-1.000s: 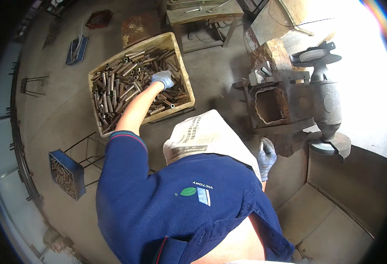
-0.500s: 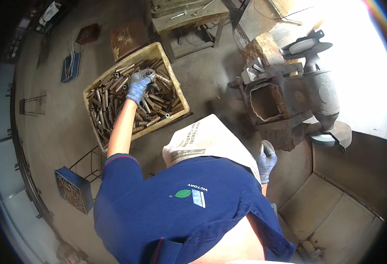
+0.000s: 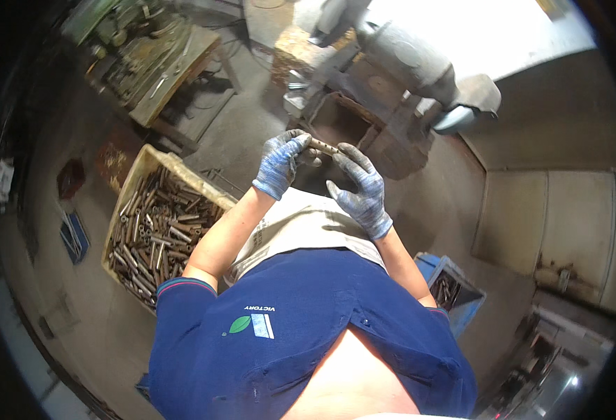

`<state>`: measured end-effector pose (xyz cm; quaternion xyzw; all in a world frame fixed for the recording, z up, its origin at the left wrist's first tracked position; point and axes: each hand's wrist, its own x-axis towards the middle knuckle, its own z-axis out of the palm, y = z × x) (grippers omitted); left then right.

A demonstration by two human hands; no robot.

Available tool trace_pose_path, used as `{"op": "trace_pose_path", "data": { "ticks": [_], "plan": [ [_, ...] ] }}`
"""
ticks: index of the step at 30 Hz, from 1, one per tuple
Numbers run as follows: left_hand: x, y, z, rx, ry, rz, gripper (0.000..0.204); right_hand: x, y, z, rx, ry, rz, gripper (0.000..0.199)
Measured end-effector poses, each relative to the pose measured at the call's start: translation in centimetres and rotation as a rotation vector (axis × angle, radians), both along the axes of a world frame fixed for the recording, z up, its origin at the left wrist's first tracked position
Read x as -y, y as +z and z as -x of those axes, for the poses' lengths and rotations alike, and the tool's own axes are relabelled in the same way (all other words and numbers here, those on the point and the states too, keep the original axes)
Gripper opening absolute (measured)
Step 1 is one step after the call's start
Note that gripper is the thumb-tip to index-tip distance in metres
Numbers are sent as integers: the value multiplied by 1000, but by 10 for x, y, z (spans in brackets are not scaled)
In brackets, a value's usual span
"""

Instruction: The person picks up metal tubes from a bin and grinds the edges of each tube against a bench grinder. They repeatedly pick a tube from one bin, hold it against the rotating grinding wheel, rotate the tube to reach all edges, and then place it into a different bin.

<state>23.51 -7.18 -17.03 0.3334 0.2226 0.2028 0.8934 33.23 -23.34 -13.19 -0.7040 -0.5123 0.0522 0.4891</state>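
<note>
A short metal tube (image 3: 323, 146) with a row of small holes is held up in front of my body. My left hand (image 3: 282, 159), in a blue-and-grey work glove, pinches its left end. At the tube's other end are the upper fingertips of my gloved right hand (image 3: 361, 187); they seem to touch it. The right thumb stands apart from the fingers, so that hand is open. To the left, a yellowish plastic crate (image 3: 115, 222) is heaped with similar metal tubes (image 3: 159, 234).
Ahead stands a grinding machine (image 3: 409, 59) with a dark square box opening (image 3: 343, 119). A worktable (image 3: 171, 73) with tools is at the upper left. By my right elbow sits a blue bin (image 3: 467, 311) holding metal pieces. A whitish apron (image 3: 287, 227) covers my lap.
My left hand has come out of the crate with a tube and moved right. My right hand has risen to meet it. The view has turned toward the right.
</note>
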Motion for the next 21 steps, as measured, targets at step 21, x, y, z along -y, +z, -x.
{"op": "trace_pose_path", "data": {
  "ticks": [21],
  "plan": [
    [42,-16,-101,72,-588,57,23,51,-28,-12,-248,-665,-235,19]
  ]
}}
